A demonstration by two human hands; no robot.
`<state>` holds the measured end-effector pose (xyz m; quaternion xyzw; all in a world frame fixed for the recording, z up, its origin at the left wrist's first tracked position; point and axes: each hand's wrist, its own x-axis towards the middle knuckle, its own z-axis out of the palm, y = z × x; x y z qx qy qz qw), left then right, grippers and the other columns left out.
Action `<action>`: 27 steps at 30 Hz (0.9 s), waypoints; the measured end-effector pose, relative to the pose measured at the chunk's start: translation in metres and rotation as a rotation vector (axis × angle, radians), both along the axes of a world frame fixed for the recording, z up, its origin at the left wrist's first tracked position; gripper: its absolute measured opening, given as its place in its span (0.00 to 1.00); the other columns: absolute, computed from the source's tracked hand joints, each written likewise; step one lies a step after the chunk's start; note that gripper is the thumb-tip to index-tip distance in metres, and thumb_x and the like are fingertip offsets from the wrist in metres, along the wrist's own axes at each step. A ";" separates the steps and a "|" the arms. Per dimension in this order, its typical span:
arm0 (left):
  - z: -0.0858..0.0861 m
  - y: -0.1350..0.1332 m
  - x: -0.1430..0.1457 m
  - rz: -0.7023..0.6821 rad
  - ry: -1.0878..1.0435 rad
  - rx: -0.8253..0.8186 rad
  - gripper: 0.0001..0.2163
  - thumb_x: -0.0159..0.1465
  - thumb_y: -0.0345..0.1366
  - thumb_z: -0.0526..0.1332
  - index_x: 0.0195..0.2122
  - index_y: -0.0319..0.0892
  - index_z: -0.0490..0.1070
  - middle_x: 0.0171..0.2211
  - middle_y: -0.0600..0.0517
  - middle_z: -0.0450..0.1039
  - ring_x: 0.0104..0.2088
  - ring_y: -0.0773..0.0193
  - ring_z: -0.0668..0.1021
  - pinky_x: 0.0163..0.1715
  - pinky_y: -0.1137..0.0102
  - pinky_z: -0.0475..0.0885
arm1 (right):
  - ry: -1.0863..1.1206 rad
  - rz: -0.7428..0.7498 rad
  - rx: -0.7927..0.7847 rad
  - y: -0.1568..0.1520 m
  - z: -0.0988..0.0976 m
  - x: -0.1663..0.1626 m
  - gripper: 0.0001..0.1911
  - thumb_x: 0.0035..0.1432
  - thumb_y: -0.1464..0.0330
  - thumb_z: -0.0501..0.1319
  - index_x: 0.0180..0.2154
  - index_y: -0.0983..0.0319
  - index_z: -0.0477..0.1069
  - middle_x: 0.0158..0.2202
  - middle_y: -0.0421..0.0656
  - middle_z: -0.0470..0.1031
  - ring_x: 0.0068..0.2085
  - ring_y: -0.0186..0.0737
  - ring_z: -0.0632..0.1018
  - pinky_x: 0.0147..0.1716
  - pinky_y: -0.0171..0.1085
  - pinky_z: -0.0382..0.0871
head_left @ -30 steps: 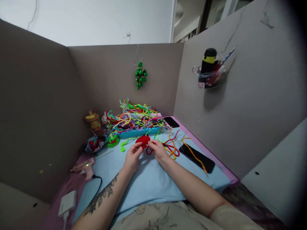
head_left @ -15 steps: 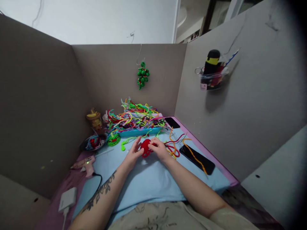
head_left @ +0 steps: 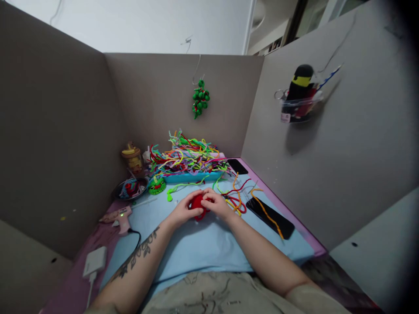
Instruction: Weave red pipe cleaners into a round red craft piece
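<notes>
Both of my hands close round a small red pipe-cleaner piece (head_left: 197,203) over the light blue cloth (head_left: 196,244). My left hand (head_left: 182,211) cups it from the left with its fingers curled over the top. My right hand (head_left: 218,205) pinches it from the right. Loose red, yellow and orange pipe cleaners (head_left: 236,198) lie just right of my right hand. A blue tray (head_left: 191,176) heaped with many-coloured pipe cleaners (head_left: 185,156) stands right behind the hands.
A pink glue gun (head_left: 118,216) with a lit green lamp and a white charger (head_left: 94,261) lie at the left. A dark dish (head_left: 130,189), a green figure (head_left: 156,185) and a jar (head_left: 131,158) stand behind. Two phones (head_left: 270,216) (head_left: 237,166) lie at the right. Grey partitions enclose the desk.
The red piece has come lower and nearer to me, down onto the cloth. My left fingers, spread half a second ago, have closed over it. The camera has tilted slightly.
</notes>
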<state>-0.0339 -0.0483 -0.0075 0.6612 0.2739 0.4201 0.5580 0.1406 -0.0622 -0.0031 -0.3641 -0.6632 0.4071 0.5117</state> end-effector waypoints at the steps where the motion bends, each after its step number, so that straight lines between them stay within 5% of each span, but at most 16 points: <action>1: 0.001 0.000 0.000 0.000 0.020 0.026 0.27 0.49 0.33 0.69 0.53 0.47 0.70 0.56 0.45 0.67 0.56 0.48 0.69 0.56 0.57 0.61 | -0.008 0.001 0.001 0.000 0.000 0.000 0.10 0.50 0.63 0.63 0.22 0.60 0.71 0.36 0.41 0.66 0.40 0.40 0.70 0.43 0.39 0.62; 10: -0.002 0.004 -0.001 0.057 0.120 0.133 0.22 0.50 0.32 0.68 0.48 0.46 0.75 0.55 0.45 0.67 0.56 0.48 0.68 0.59 0.56 0.57 | -0.043 0.010 0.036 0.002 -0.004 0.002 0.09 0.51 0.64 0.63 0.24 0.61 0.71 0.37 0.42 0.65 0.40 0.40 0.71 0.43 0.39 0.62; 21: -0.004 0.005 -0.004 -0.048 0.084 -0.007 0.36 0.47 0.36 0.71 0.58 0.44 0.61 0.58 0.45 0.64 0.57 0.50 0.68 0.57 0.57 0.61 | -0.087 0.070 0.104 0.002 -0.006 0.001 0.07 0.53 0.64 0.63 0.28 0.61 0.72 0.38 0.43 0.66 0.43 0.41 0.71 0.46 0.41 0.64; 27: -0.004 0.009 -0.004 0.176 0.029 0.002 0.31 0.51 0.39 0.69 0.55 0.43 0.62 0.50 0.46 0.69 0.47 0.55 0.74 0.48 0.60 0.69 | -0.125 -0.378 0.405 -0.002 -0.008 0.002 0.17 0.51 0.69 0.63 0.44 0.58 0.67 0.47 0.46 0.65 0.49 0.45 0.68 0.49 0.46 0.63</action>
